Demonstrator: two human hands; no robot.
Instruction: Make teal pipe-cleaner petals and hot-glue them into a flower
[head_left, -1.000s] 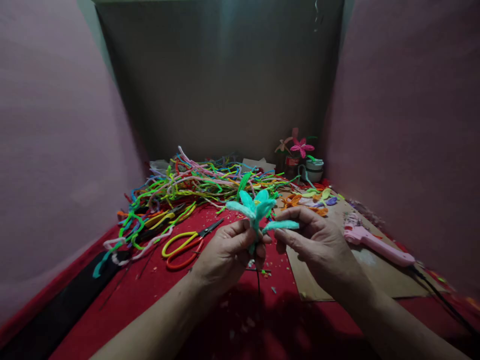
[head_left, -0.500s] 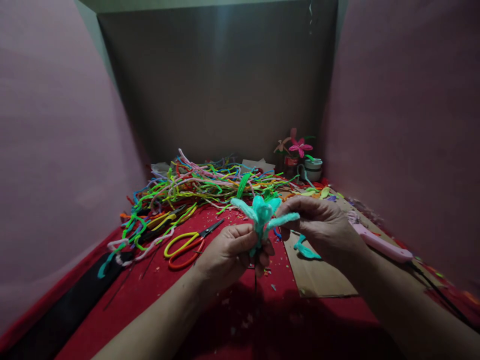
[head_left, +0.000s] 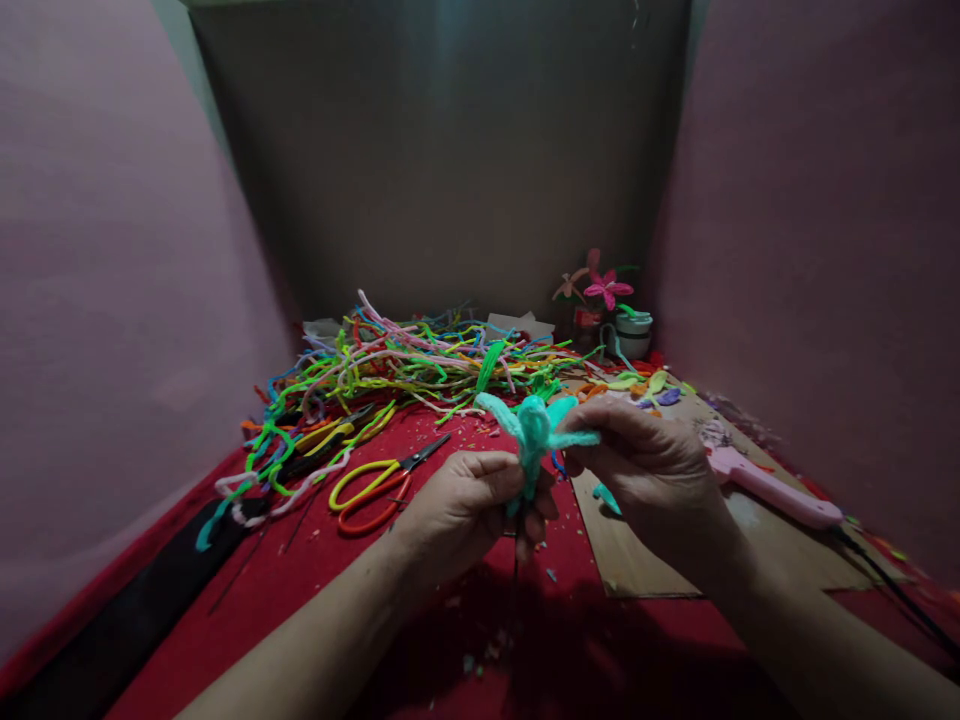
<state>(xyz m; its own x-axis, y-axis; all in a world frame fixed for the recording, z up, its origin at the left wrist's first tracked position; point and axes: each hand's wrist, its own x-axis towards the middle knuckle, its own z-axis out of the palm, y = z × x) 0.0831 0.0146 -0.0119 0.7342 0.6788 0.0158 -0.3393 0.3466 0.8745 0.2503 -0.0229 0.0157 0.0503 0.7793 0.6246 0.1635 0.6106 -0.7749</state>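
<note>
A turquoise pipe-cleaner flower (head_left: 534, 430) with several spread petals is held upright in front of me. My left hand (head_left: 480, 495) is closed round its base, thumb against the fingers, and a thin dark stem hangs below. With thumb and fingers my right hand (head_left: 649, 460) pinches the petal that sticks out to the right. Another turquoise piece (head_left: 606, 498) lies on the cardboard (head_left: 637, 560), partly hidden by my right hand. Left of my hands, scissors (head_left: 375, 495) with one yellow and one red handle lie on the red cloth (head_left: 300, 600).
A tangled heap of coloured pipe cleaners (head_left: 405, 360) lies at the back. Yellow-handled pliers (head_left: 326, 437) are at its left front. A pink glue gun (head_left: 780, 490) with a cord rests on the right. Pink flowers (head_left: 609, 290) and a pale pot (head_left: 634, 335) stand at the back right.
The right-hand petal has gone from slanting upward to lying nearly level in my right hand's pinch. The view has shifted slightly; my left hand keeps its hold on the base.
</note>
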